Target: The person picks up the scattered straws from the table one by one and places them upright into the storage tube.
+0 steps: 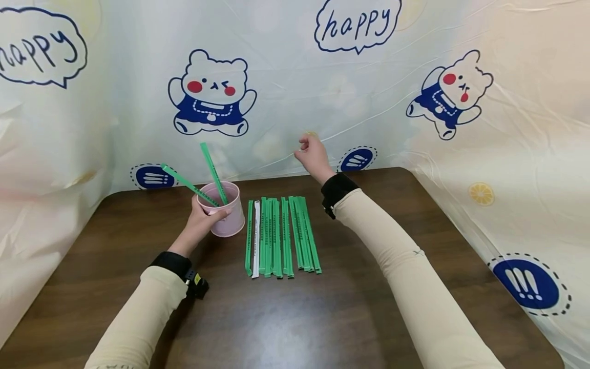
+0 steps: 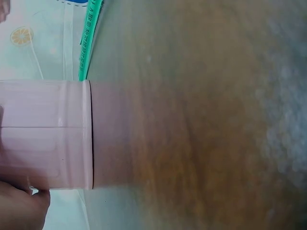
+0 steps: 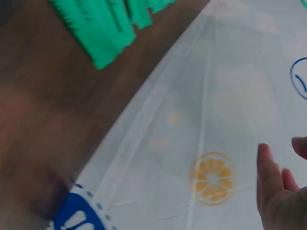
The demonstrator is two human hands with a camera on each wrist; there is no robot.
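Note:
My left hand [image 1: 198, 228] grips a pink bucket [image 1: 231, 221] near the table's back left, the thumb lying along its near side. Two slim green wrapped sticks [image 1: 214, 171], printed with dark lettering, lean out over the bucket's rim. In the left wrist view, the bucket [image 2: 43, 108] hides most of the left fingers. To its right lies a row of similar green sticks [image 1: 276, 238], with one white stick [image 1: 256, 241] among them. Raised beyond the row, my right hand [image 1: 315, 158] holds nothing; its fingers [image 3: 268, 170] are loosely bent, thumb apart.
The brown wooden table [image 1: 276, 328] has rounded back corners. Behind it hangs a pale curtain [image 1: 286, 92] printed with bears and lettering, close to the right hand. More curtain runs down along both sides.

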